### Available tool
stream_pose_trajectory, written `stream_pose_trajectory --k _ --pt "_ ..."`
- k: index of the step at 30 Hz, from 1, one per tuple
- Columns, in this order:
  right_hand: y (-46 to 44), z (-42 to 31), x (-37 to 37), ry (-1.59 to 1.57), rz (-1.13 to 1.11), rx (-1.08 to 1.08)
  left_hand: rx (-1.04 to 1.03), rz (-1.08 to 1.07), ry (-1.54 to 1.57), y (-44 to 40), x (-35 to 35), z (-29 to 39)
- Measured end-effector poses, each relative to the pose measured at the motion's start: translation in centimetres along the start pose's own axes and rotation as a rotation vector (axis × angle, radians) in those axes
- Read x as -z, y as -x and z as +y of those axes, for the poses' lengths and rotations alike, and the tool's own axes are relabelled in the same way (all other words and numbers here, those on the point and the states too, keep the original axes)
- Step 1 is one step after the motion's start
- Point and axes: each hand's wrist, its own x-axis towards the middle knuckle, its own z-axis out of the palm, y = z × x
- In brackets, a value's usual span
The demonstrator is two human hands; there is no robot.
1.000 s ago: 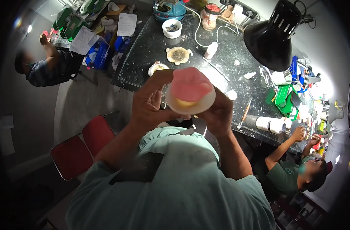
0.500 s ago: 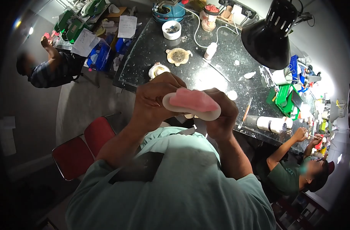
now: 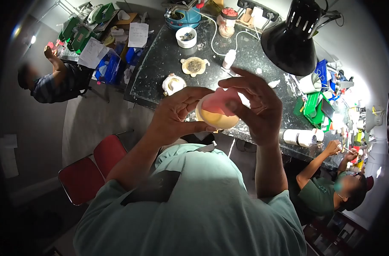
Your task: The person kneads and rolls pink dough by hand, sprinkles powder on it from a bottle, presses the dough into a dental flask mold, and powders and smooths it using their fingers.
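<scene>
Held above the bench's near edge is a pale, rounded dental cast [image 3: 218, 120] with pink wax [image 3: 216, 101] over its upper part. My left hand [image 3: 177, 115] grips the cast's left side, its thumb along the lower edge. My right hand [image 3: 260, 104] is at the right side, thumb pressed on the pink wax and fingers arched above it. Whether those fingertips touch the wax is hard to see. Just beyond my left hand, a whitish plaster model [image 3: 174, 85] rests on the bench [image 3: 149, 74], with a cream, lobed mould-like piece [image 3: 194, 66] behind it.
A black lamp [image 3: 290, 40] overhangs the bench's right side. Farther back stand a white bowl [image 3: 186, 37], a white bottle [image 3: 229, 59] with a cord and a blue machine [image 3: 182, 18]. A white cylinder [image 3: 299, 137] lies at right. Co-workers sit left and right; a red chair [image 3: 109, 155] is nearby.
The cast has been tilted, so its yellowish lower face shows. My right hand has shifted up and right, its fingers lifting from a closed hold into an arch. My left thumb has straightened along the edge.
</scene>
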Motion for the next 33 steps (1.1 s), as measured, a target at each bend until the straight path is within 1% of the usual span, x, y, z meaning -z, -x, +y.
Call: stream_pose_trajectory --k 1,2,5,6,7,9,11,13,15,16,18,19,21,22,25,27,29,30,33 --pt "0.1 -0.1 -0.3 -0.121 0.111 -0.08 0.014 0.005 0.0 0.1 0.0 -0.2" --pt "0.3 0.2 0.1 -0.059 0.08 -0.025 0.027 0.011 0.0 0.1 0.0 -0.5" --pt "0.2 0.7 1.6 0.401 -0.105 0.323 0.039 0.021 0.002 0.2 0.0 -1.2" --pt "0.2 -0.7 1.1 0.542 -0.137 0.283 0.038 0.021 0.003 0.1 0.0 -1.4" --pt "0.3 -0.7 1.2 0.688 -0.213 0.373 0.035 0.015 0.012 0.2 0.2 -1.6" --pt "0.6 -0.7 1.1 0.645 -0.226 0.375 0.031 0.002 0.03 0.2 0.5 -1.9" --pt "1.2 0.9 0.7 0.451 -0.088 0.354 -0.005 -0.007 0.04 -0.1 0.1 -1.8" --pt "1.4 1.4 0.8 0.417 -0.063 0.33 -0.028 -0.003 0.016 -0.2 -0.2 -1.9" --pt "1.6 1.1 1.2 0.546 -0.141 0.303 -0.034 0.006 -0.039 -0.1 -0.4 -2.3" --pt "1.6 1.1 1.1 0.385 -0.058 0.273 -0.066 -0.009 -0.06 -0.2 -0.4 -2.5" --pt "1.8 1.4 1.7 0.277 -0.022 0.249 -0.133 -0.037 -0.099 -0.3 -0.5 -2.8" --pt "2.0 1.3 2.3 0.351 -0.078 0.246 -0.114 -0.029 -0.073 -0.3 -0.7 -2.8" --pt "2.1 1.0 2.4 0.706 -0.271 0.383 -0.079 -0.014 -0.027 -0.4 -1.0 -2.6" --pt "2.4 1.2 2.2 0.681 -0.267 0.409 -0.07 -0.012 -0.008 -0.4 -0.9 -2.7" --pt "3.0 0.8 1.2 0.296 0.137 0.244 -0.058 0.001 0.053 -0.3 -0.5 -3.3" --pt "2.9 1.0 1.2 0.353 0.123 0.12 -0.078 0.022 0.094 -0.3 -0.9 -3.4" --pt "3.2 1.3 1.4 0.513 -0.012 0.056 -0.139 0.046 0.08 -0.9 -2.0 -3.8" --pt "3.3 2.1 1.6 0.523 -0.008 0.119 -0.173 0.061 0.073 -1.1 -2.3 -4.0" --pt "3.8 2.3 1.5 0.538 0.104 0.142 -0.209 0.064 -0.099 -1.4 -2.1 -3.6"
